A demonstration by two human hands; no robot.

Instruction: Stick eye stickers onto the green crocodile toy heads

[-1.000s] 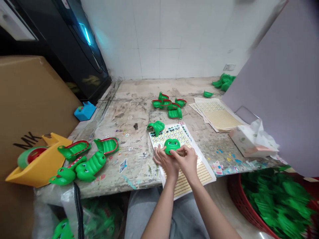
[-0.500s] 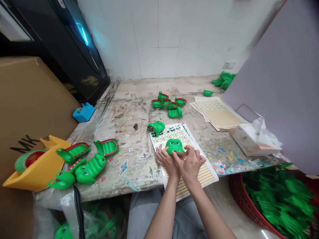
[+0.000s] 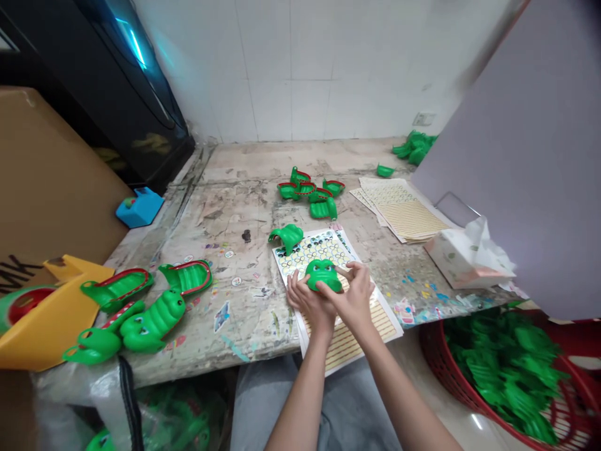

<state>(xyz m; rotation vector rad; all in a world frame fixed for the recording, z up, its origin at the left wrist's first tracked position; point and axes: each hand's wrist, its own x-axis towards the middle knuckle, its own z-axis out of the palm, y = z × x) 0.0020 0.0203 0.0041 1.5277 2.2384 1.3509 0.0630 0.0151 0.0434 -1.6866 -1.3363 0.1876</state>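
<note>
A green plastic crocodile head (image 3: 323,274) with eye stickers on it is held over a sticker sheet (image 3: 345,357). My left hand (image 3: 312,307) grips it from the left and below, fingers closed around its edge. On the right side, my right hand (image 3: 353,291) has its thumb against the head's lower front and its index finger at the eye on that side. The sheet shows rows of eye stickers at the top and pale yellow strips below. Just behind the held piece, another green crocodile head shell (image 3: 287,238) lies at the sheet's upper left corner.
Several green jaw pieces with red rims (image 3: 307,190) lie farther back. At left are finished-looking crocodile pieces (image 3: 153,322) and a yellow container (image 3: 51,322). At right are more sheets (image 3: 404,210), a tissue box (image 3: 469,257) and a red basket (image 3: 432,354) of green parts.
My right index finger has shifted from the head's lower front up to the eye on the right. The head has tilted slightly in my hands. The camera view has turned a little right.
</note>
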